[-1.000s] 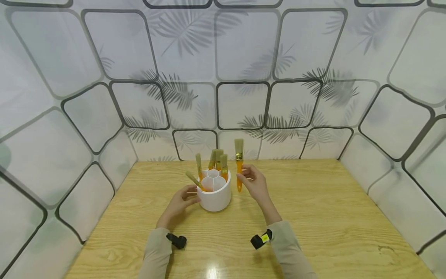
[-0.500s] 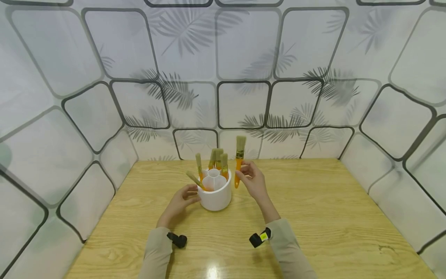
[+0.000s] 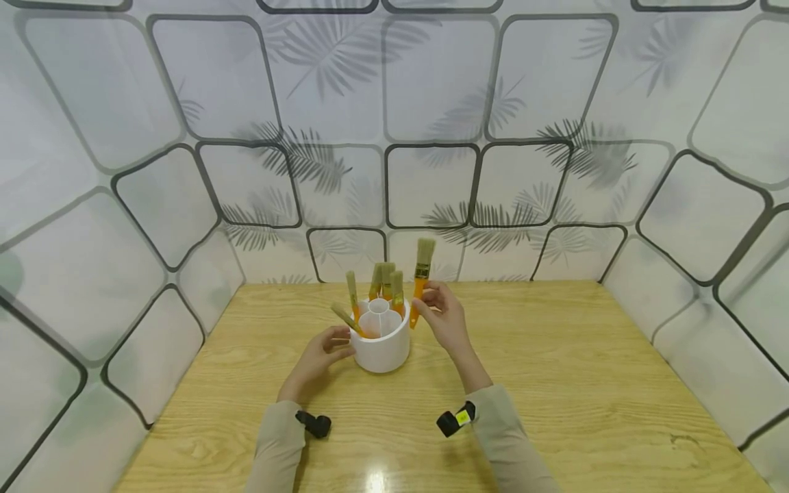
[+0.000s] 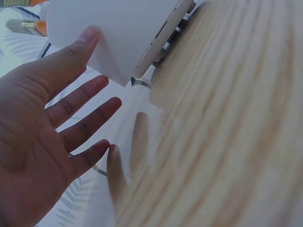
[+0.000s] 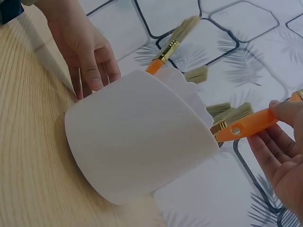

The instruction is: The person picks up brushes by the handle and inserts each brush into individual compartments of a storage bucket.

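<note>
A round white brush holder (image 3: 382, 355) with inner compartments stands on the table. Several paintbrushes (image 3: 387, 277) with orange handles stand in it bristles up, and one of them (image 3: 346, 318) leans left over the rim. My left hand (image 3: 316, 359) is at the holder's left side. In the left wrist view its thumb (image 4: 87, 40) rests on the white wall, while the other fingers are spread and nearly straight. My right hand (image 3: 448, 322) pinches another paintbrush (image 3: 420, 286) by its orange handle, bristles up and slightly tilted. The handle's lower end is beside the holder's right rim, above the table.
The wooden table (image 3: 592, 383) extends to both sides and in front of the holder. A patterned white curtain or wall covering (image 3: 431, 185) encloses the back and sides. Black wrist cameras (image 3: 316, 425) sit on both sleeves.
My right hand has moved a little left and up, bringing the pinched paintbrush closer to the holder. Its handle end has swung left. The left hand has stayed by the holder.
</note>
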Demonstrator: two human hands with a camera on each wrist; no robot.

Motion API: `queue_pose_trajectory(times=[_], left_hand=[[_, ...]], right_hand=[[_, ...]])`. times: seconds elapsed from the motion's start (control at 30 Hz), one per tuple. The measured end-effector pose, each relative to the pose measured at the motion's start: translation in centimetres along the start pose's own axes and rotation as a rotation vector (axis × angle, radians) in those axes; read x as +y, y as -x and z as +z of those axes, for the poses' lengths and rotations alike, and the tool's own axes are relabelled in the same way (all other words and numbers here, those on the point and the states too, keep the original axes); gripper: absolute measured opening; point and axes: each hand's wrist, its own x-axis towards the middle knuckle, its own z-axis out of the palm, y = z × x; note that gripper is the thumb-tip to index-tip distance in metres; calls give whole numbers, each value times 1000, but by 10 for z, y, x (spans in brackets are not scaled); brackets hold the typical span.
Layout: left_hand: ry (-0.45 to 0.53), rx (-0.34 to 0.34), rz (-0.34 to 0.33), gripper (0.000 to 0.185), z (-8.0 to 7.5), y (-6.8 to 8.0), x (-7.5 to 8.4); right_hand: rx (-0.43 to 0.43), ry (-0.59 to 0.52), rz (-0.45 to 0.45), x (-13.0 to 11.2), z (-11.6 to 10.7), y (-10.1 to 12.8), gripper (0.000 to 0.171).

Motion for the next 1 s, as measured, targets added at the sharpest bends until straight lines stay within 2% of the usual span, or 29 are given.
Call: queue_pose_trajectory(times=[0.13, 0.23, 0.3, 0.53, 0.6, 0.87, 1.0], left_hand=[[-4, -19, -4, 48, 0, 5, 14], [-11, -22, -13, 49, -1, 5, 17], [-6, -15, -6, 49, 0, 4, 15], [12, 22, -15, 51, 1, -4, -12], [5, 25, -11, 53, 1, -5, -14], [11, 12, -15, 54, 2, -5, -12], [20, 0, -22, 52, 1, -2, -2]], right_hand=[[2, -12, -5, -3, 3, -1, 28], [1, -20, -16, -4, 4, -2, 28], [-1, -22, -22, -4, 6, -3, 28], [-5, -34, -31, -5, 10, -3, 28], [-9, -37, -38, -6, 12, -3, 28], [-24, -19, -61, -7, 16, -2, 28], [-33, -20, -62, -7, 18, -1, 29]])
